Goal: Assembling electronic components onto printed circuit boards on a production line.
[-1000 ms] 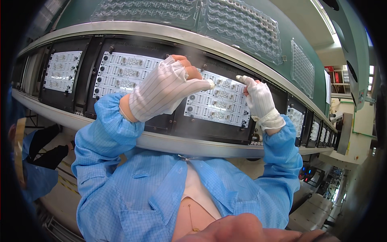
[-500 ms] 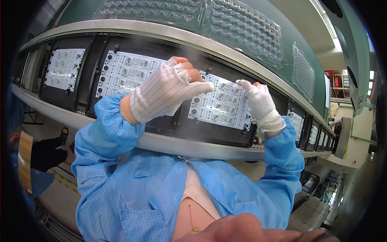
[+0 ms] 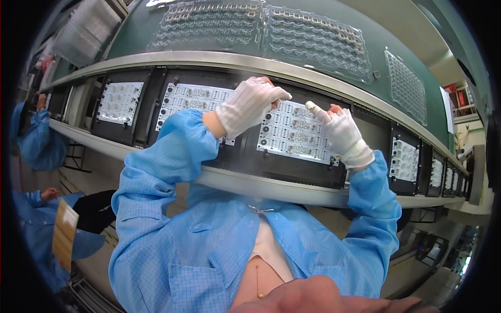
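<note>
In a thin white striped glove with bare fingertips, my left hand [image 3: 248, 106] hovers over the far left corner of a white circuit board panel [image 3: 292, 136]. Its fingers are curled and the thumb points right; anything pinched there is too small or hidden to make out. My right hand [image 3: 344, 133], gloved in white as well, is over the panel's right side. A pale cover sits on its outstretched digit, and its other fingers are bent in. The panel has several strips with small parts and lies in a black carrier [image 3: 308, 175].
Another white panel [image 3: 190, 99] in its carrier lies to the left, partly behind my left forearm. More panels line the conveyor rail [image 3: 235, 60]. Clear plastic trays [image 3: 318, 39] lie on the green bench [image 3: 138, 31] beyond. Co-workers in blue [image 3: 42, 141] are at the left.
The whole view has shifted, showing more of the co-workers at left. My left hand has moved to the panel's far edge. My right hand has shifted slightly left over the panel.
</note>
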